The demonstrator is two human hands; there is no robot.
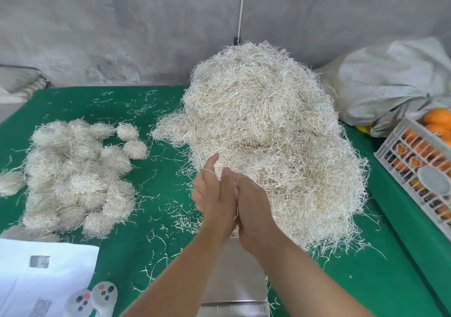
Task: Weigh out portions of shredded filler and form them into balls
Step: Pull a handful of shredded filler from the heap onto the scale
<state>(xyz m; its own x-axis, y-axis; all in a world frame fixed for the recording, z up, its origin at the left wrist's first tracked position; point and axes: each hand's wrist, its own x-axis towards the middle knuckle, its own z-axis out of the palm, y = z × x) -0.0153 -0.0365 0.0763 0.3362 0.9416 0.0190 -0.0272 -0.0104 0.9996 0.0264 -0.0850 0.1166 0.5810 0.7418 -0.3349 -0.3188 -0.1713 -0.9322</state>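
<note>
left hand [212, 190] and right hand [253, 207] pressed palm-to-palm above scale [234, 272].

Soft even daylight, wide-angle edge bending

The print on the white paper [48, 268] is too blurred to read.
</note>
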